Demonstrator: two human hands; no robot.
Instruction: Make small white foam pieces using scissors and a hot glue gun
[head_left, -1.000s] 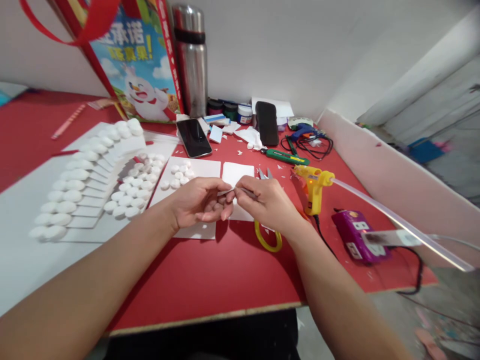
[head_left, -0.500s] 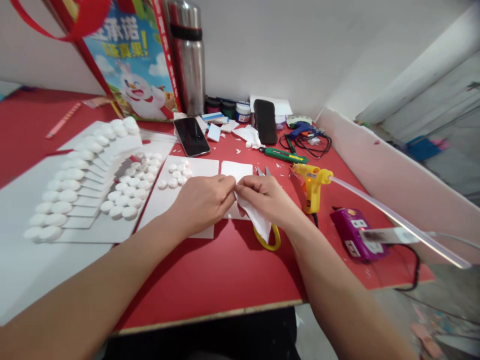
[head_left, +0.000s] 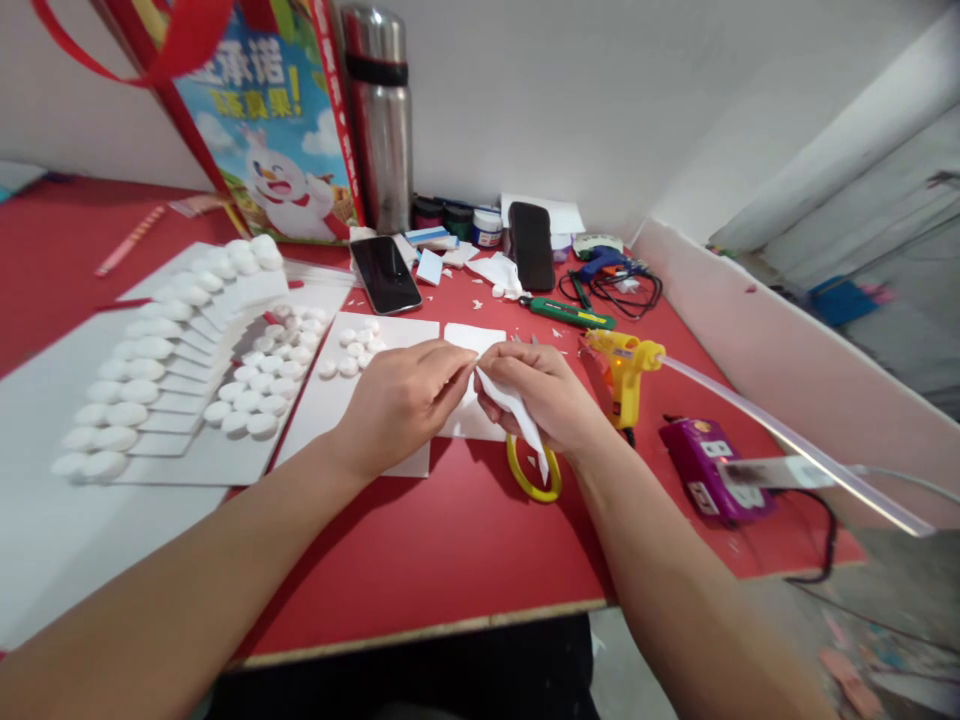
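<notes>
My right hand (head_left: 534,392) is closed around a white sheet (head_left: 517,408), thin and soft like tissue or cloth, whose pointed end hangs below the fingers. At the sheet's upper end my left hand (head_left: 409,400) pinches, fingertips touching the right hand's; what lies between them is hidden. Under the hands lie a white square pad (head_left: 474,340) and a pair of scissors with yellow handles (head_left: 534,497), blades partly covered. Left of them, small white round pieces (head_left: 349,367) rest on a white board (head_left: 319,420).
Rows of white discs (head_left: 139,390) and more round pieces (head_left: 255,400) cover boards at left. A yellow glue gun (head_left: 626,365) with a long clear stick and a purple power block (head_left: 709,470) stand right. Behind are a phone (head_left: 386,275), green cutter (head_left: 570,312) and steel flask (head_left: 381,130).
My right hand has curled further around the white sheet, and its hanging end looks narrower and more folded. The left hand stays at the pinch, with its fingers slightly shifted.
</notes>
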